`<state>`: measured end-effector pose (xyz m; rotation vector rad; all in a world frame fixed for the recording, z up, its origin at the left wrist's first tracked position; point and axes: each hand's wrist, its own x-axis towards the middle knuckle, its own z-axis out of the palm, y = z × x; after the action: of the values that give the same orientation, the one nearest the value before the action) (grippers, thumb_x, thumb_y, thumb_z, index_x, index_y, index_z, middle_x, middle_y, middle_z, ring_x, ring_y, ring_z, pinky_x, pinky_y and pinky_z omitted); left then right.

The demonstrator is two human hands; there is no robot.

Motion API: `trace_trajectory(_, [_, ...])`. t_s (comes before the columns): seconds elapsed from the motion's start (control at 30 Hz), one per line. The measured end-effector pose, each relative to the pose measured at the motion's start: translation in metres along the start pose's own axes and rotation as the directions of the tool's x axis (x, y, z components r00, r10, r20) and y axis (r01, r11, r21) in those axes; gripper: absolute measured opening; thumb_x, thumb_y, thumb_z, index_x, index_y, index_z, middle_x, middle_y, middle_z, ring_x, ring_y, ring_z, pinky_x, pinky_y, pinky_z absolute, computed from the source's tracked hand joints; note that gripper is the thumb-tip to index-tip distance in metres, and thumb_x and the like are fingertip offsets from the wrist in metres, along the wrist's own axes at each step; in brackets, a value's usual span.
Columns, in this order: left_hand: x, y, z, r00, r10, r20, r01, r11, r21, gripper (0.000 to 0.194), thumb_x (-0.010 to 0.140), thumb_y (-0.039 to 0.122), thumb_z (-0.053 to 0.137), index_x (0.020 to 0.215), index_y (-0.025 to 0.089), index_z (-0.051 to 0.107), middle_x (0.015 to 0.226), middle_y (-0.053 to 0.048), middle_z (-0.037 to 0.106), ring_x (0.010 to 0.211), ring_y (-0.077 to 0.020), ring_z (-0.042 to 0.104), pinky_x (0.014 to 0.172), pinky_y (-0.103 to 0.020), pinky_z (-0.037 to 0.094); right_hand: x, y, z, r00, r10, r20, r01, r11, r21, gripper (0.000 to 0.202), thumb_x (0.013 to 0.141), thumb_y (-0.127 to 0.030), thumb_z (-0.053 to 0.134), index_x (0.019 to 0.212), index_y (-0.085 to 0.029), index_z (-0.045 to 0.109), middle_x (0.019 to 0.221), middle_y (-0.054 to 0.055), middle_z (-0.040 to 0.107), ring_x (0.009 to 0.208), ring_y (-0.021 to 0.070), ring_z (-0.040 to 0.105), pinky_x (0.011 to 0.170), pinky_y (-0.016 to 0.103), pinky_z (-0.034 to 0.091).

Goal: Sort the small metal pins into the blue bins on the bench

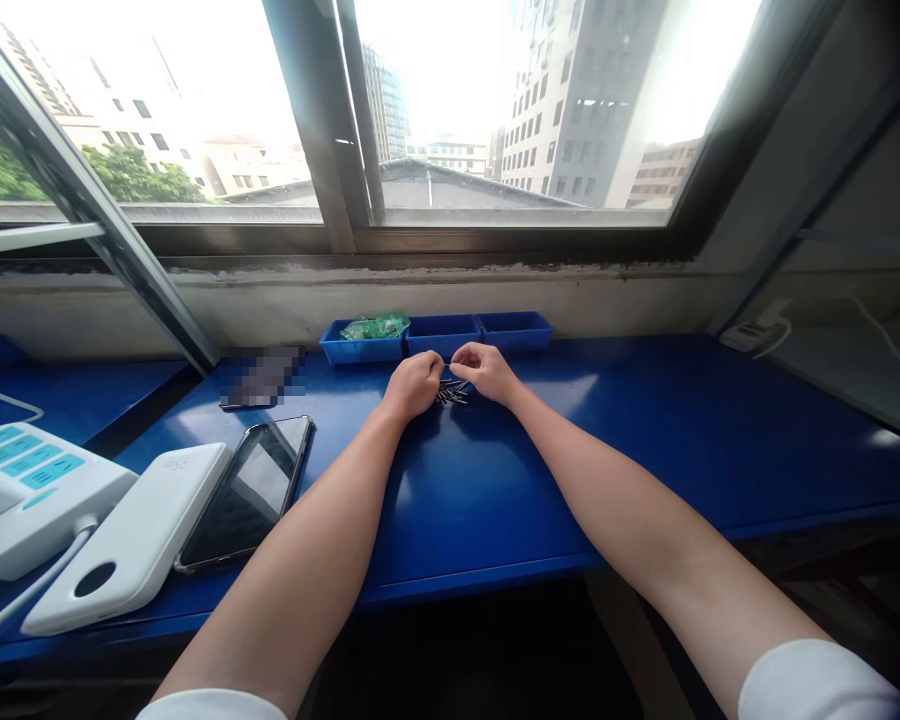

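Over the middle of the blue table, both hands meet close together with a narrow gap between their fingertips. My left hand [418, 383] is closed, thumb pressed against the curled fingers. My right hand [484, 370] is closed in a pinch facing it. A thin dark piece [447, 364] spans the gap between the fingertips; its kind is too small to make out. Just below the hands lies a small pile of slim, dark, shiny pieces [452, 393], partly covered by the left hand.
Three blue bins [442, 331] stand along the wall, the left one holding a green plastic bag [375, 327]. To the left lie a phone [251, 490], a white power bank [131, 540], a power strip [45, 490] and a blurred dark object [262, 378]. A metal post [135, 250] rises at left.
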<state>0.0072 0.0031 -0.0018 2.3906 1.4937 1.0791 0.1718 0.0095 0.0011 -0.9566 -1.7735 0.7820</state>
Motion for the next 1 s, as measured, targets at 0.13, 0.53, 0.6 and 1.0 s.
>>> trace_trajectory(0.13, [0.001, 0.001, 0.000, 0.999, -0.024, 0.031, 0.024, 1.000, -0.004, 0.033, 0.092, 0.032, 0.031, 0.074, 0.020, 0.056, 0.078, -0.004, 0.065, 0.074, -0.0179, 0.059, 0.069, -0.029, 0.043, 0.000, -0.002, -0.004, 0.998, 0.066, 0.002, -0.065, 0.970, 0.236, 0.021, 0.063, -0.034, 0.066, 0.073, -0.016, 0.062, 0.065, 0.001, 0.062, 0.060, 0.0122, 0.052, 0.058, 0.026, 0.041])
trace_trajectory(0.53, [0.001, -0.001, 0.004, 1.000, 0.013, -0.007, -0.013, 0.999, -0.043, 0.035, 0.093, 0.040, 0.032, 0.082, 0.020, 0.059, 0.087, -0.005, 0.066, 0.084, -0.0184, 0.059, 0.078, -0.029, 0.044, 0.002, 0.000, -0.011, 0.978, 0.087, -0.192, -0.082, 0.996, 0.033, 0.021, 0.072, -0.037, 0.055, 0.071, -0.017, 0.060, 0.065, 0.002, 0.061, 0.064, 0.0151, 0.054, 0.063, 0.027, 0.042])
trace_trajectory(0.6, [0.001, -0.003, 0.004, 0.999, -0.015, -0.043, 0.014, 1.000, -0.007, 0.032, 0.092, 0.038, 0.034, 0.091, 0.020, 0.060, 0.095, -0.006, 0.065, 0.092, -0.0198, 0.059, 0.083, -0.030, 0.044, 0.003, 0.001, -0.016, 0.959, -0.002, -0.284, -0.071, 0.967, -0.244, 0.020, 0.074, -0.034, 0.053, 0.079, -0.017, 0.062, 0.079, 0.004, 0.064, 0.078, 0.0185, 0.055, 0.075, 0.031, 0.043])
trace_trajectory(1.0, [-0.001, -0.015, 0.008, 0.993, -0.108, 0.043, 0.102, 0.987, 0.127, 0.029, 0.088, 0.036, 0.042, 0.101, 0.018, 0.060, 0.105, -0.010, 0.062, 0.099, -0.0247, 0.057, 0.089, -0.036, 0.044, 0.013, 0.031, -0.045, 0.916, 0.209, -0.342, -0.399, 0.545, -0.737, 0.073, 0.077, -0.038, 0.051, 0.142, -0.018, 0.025, 0.149, 0.011, 0.024, 0.116, 0.0352, 0.030, 0.092, 0.050, 0.032])
